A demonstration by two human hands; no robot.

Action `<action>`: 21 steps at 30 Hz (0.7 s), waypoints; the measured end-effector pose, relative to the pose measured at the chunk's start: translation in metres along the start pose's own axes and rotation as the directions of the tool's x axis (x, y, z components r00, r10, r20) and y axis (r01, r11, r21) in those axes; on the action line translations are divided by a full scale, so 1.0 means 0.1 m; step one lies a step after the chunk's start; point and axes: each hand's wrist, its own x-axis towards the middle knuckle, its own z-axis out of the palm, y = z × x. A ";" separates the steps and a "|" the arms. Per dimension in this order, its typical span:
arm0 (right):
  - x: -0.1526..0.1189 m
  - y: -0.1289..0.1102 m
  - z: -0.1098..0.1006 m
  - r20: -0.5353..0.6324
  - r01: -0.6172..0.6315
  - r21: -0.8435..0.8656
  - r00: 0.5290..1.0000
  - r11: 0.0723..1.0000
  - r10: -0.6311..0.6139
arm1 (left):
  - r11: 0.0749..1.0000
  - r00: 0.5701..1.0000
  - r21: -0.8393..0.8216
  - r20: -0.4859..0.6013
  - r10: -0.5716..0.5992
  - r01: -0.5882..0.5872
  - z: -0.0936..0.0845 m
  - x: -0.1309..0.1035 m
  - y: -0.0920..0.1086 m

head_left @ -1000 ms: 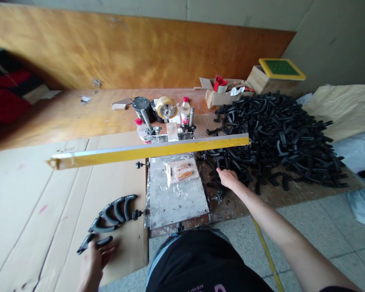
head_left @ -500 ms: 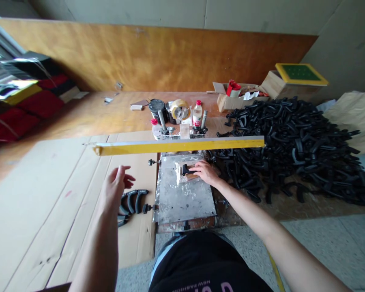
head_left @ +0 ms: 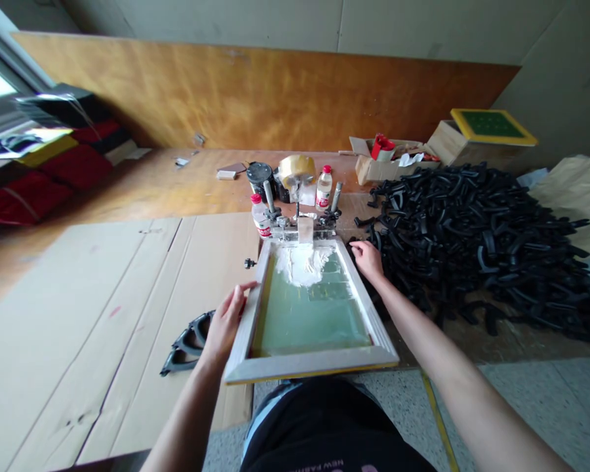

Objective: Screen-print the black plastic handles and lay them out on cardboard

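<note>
A screen printing frame (head_left: 314, 362) lies lowered in front of me, with pale green mesh and a thick patch of white ink (head_left: 302, 265) at its far end. My left hand (head_left: 229, 318) is at the frame's left rail, fingers on its edge. Just off the right rail is my right hand (head_left: 368, 260), its fingers partly stretched and nothing visible in them. A light squeegee-like block (head_left: 305, 230) stands at the frame's far end by the clamp. The metal base plate and the black part on it are hidden under the frame.
A large heap of black curved plastic handles (head_left: 472, 242) lies to the right. Several similar handles (head_left: 189, 344) rest on cardboard (head_left: 128, 314) at left. Behind the clamp stand bottles (head_left: 324, 188), a black tub (head_left: 259, 176) and a tape roll (head_left: 296, 172).
The frame has swung down from its raised position over the base plate. My left hand has moved right to its edge. My right hand has left the black handle and shifted right.
</note>
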 end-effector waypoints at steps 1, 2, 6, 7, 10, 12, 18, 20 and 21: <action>0.12 -0.03 -0.04 -0.087 -0.002 0.078 0.996 0.997 0.008 | 0.998 0.999 0.037 0.009 -0.044 0.044 0.00 -0.02 -0.14; 0.23 -0.11 -0.05 -0.171 0.047 0.139 0.985 0.989 -0.023 | 0.995 0.997 0.066 0.005 -0.072 0.071 0.01 -0.02 -0.28; 0.53 -0.66 0.03 -0.198 0.347 0.106 0.926 0.932 -0.322 | 0.983 0.996 0.156 -0.034 -0.087 0.091 0.06 0.09 -0.70; 0.54 -0.79 0.08 -0.127 0.369 0.086 0.925 0.925 -0.357 | 0.981 0.995 0.173 -0.036 -0.088 0.093 0.06 0.13 -0.76; 0.38 -0.96 0.20 0.065 0.400 0.039 0.913 0.916 -0.402 | 0.975 0.995 0.197 -0.027 -0.099 0.103 0.04 0.19 -0.84; 0.19 -0.92 0.21 0.119 0.497 0.049 0.858 0.867 -0.499 | 0.975 0.993 0.191 -0.033 -0.110 0.114 0.03 0.19 -0.85; -0.01 -0.75 -0.03 0.229 0.704 0.188 0.646 0.684 -0.728 | 0.979 0.991 0.155 -0.056 -0.123 0.131 0.04 0.16 -0.82; 0.02 -0.77 -0.01 0.174 0.657 0.175 0.713 0.734 -0.679 | 0.983 0.990 0.119 -0.052 -0.131 0.137 0.05 0.15 -0.79; 0.01 -0.78 0.02 0.124 0.642 0.160 0.741 0.750 -0.661 | 0.985 0.990 0.104 -0.044 -0.136 0.140 0.05 0.14 -0.77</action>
